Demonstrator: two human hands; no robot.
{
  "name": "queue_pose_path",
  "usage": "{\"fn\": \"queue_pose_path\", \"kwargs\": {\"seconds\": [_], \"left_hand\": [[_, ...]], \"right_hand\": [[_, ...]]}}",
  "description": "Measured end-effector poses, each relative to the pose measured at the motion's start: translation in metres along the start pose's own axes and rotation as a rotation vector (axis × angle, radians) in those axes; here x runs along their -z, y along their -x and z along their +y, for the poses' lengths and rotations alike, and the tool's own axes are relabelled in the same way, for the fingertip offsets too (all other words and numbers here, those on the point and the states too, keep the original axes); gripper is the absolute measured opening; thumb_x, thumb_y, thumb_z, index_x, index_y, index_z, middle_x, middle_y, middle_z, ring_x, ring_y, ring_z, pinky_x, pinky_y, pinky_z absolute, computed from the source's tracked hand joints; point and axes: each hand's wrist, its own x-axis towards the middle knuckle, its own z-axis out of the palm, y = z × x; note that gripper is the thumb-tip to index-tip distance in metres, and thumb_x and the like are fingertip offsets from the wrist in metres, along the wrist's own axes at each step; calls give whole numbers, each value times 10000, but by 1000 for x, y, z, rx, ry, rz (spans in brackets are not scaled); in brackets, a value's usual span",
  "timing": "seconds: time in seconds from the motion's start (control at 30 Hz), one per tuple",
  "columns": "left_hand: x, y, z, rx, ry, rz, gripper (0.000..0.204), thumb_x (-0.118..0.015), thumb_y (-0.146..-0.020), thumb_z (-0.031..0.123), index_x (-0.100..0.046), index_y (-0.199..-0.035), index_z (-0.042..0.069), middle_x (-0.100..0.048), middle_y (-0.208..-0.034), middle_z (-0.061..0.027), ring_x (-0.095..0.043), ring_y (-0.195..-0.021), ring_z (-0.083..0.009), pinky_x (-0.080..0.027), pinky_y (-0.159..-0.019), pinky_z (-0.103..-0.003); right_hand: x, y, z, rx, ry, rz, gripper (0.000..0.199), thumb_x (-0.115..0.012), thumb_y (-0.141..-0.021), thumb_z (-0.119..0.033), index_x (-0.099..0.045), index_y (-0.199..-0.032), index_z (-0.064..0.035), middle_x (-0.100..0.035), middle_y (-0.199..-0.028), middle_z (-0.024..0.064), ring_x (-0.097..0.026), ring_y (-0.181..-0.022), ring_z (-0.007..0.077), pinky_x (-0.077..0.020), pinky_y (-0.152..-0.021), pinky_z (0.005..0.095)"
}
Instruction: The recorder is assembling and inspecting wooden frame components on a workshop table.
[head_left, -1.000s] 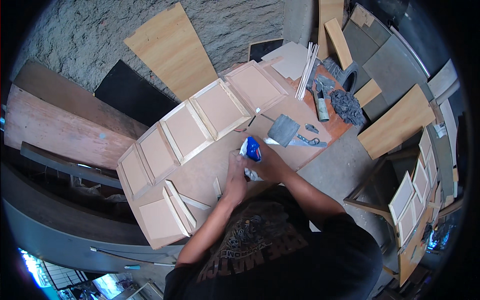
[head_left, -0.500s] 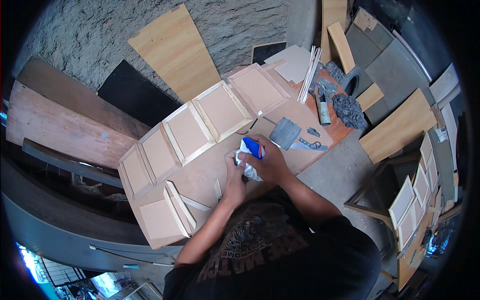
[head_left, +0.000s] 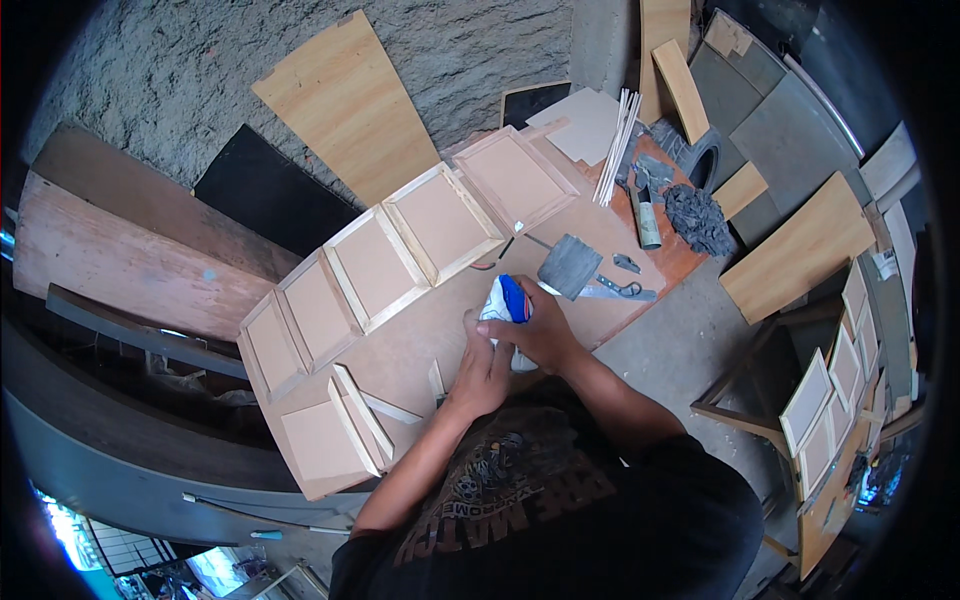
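A small white-and-blue packet [head_left: 498, 303], crumpled and soft-looking, is held up in front of my chest. My right hand [head_left: 546, 330] wraps round its right side, thumb across the front. Closed against its lower left side is my left hand [head_left: 482, 362]. The packet's contents are hidden. Below the hands lies the brown board tabletop [head_left: 400, 335]. Just beyond them are a grey square sheet of sandpaper [head_left: 571, 265] and a handsaw [head_left: 612, 290] with a dark handle. A row of framed wooden panels [head_left: 375, 268] runs along the table's far left side.
Loose wooden strips [head_left: 360, 420] lie at the table's near left. Thin white sticks [head_left: 618, 150], a can [head_left: 648, 225] and a heap of dark grey scraps [head_left: 698, 222] sit at the far right. Boards [head_left: 350, 105] lean on the rough wall. More framed panels [head_left: 815, 420] stand at right.
Both hands have shifted slightly round the packet, which is turned a little and shows its blue part higher. My left hand sits a bit lower. The things on the table have not moved.
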Motion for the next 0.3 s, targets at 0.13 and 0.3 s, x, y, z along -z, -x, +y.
{"fn": "queue_pose_path", "kwargs": {"seconds": [0.13,0.3], "left_hand": [[-4,-10,-16,247,369,255,371,-455,-1135,193,-369,-1442,3,-538,-1314,-142,-582,-1189,-211,-484,-1045,-368],[6,-12,-11,357,836,303,344,-518,-1129,222,-419,-1418,63,-564,-1347,-127,-598,-1181,-196,-498,-1037,-360]], "right_hand": [[-14,6,5,102,-469,1,948,-945,-742,-246,-457,-1516,2,-609,-1345,120,-577,-1262,221,-439,-1110,358],[0,1,0,113,-277,-211,1154,-891,-838,-225,-141,-1697,-46,-356,-1668,143,-359,-1528,242,-277,-1266,388]]}}
